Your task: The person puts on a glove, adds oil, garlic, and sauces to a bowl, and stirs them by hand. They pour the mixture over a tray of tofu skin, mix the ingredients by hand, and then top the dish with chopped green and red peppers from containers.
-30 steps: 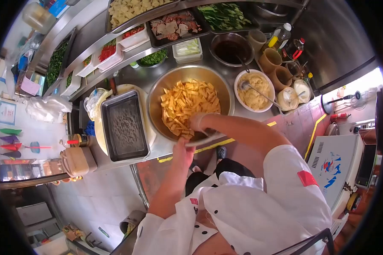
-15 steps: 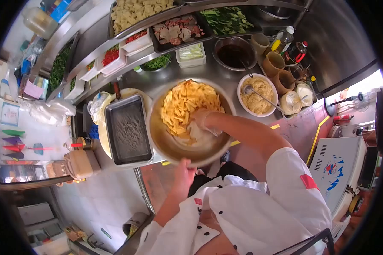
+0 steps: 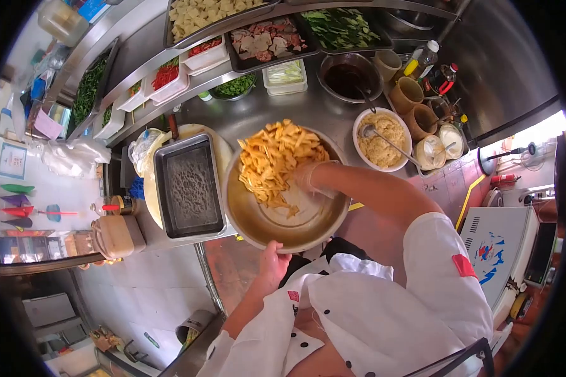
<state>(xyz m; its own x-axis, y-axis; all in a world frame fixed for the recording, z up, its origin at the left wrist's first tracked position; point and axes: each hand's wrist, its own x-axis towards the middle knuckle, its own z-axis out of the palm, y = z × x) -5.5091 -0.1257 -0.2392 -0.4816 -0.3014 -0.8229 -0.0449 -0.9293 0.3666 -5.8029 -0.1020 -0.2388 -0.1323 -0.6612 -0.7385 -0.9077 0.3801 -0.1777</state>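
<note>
A wide metal mixing bowl (image 3: 251, 220) stands at the counter's front edge. Yellow-orange cut strips (image 3: 273, 160), of a food I cannot identify, are heaped toward its far left side. With the thumb over the near rim, my left hand (image 3: 273, 264) grips the bowl. My right hand (image 3: 314, 179), in a clear plastic glove, is inside the bowl against the right side of the heap. Its fingers are partly hidden and blurred. Bare metal shows across the bowl's near part, with a few strips lying there.
Left of the bowl is a dark rectangular tray (image 3: 188, 188). To the right stand a white bowl of pale minced food (image 3: 378, 147) with a ladle, and a bowl of dark sauce (image 3: 346, 78). Trays of meat (image 3: 270, 41) and cut greens (image 3: 343, 30) line the raised shelf.
The strips have shifted into a taller heap toward the far side, exposing more of the bowl's bottom. My right hand has moved slightly right. My left hand still holds the near rim.
</note>
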